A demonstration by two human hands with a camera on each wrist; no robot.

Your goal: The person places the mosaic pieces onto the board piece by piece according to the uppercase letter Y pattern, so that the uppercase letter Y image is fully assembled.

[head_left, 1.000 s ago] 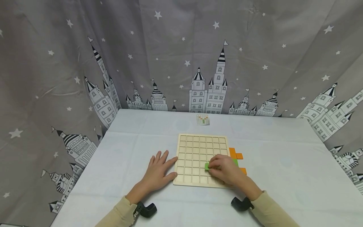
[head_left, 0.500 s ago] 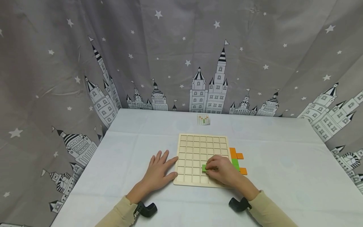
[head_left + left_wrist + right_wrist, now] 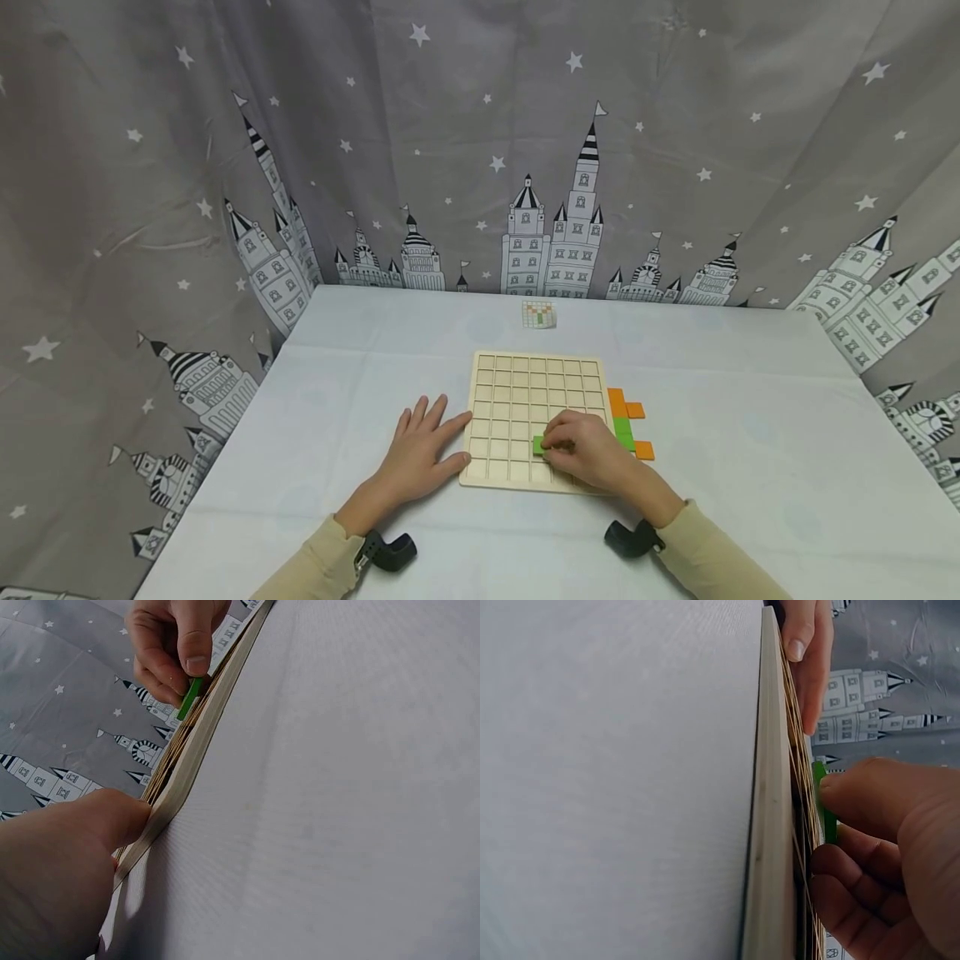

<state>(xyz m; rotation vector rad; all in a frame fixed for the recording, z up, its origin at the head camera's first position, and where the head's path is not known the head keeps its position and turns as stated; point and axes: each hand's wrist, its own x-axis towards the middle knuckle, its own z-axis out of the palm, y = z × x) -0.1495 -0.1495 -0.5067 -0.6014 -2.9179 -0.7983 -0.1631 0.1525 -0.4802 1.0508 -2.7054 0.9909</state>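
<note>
Green tile [image 3: 537, 447], pinched by right hand [image 3: 587, 450] at lower centre, left hand [image 3: 416, 460] splayed: tilting, I judged, risked snagging the board [image 3: 500, 410].

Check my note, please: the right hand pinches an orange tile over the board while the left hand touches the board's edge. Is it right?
Not quite: the tile in the right hand is green, not orange, as the head view shows. The rest stands.

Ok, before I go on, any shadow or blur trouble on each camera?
Head: even light, board grid clear, but the card too small for detail; left wrist: dark shadow on the cloth beside the left hand; right wrist: pale, low-contrast cloth, green tile looking thin, nearly edge-on.
</note>
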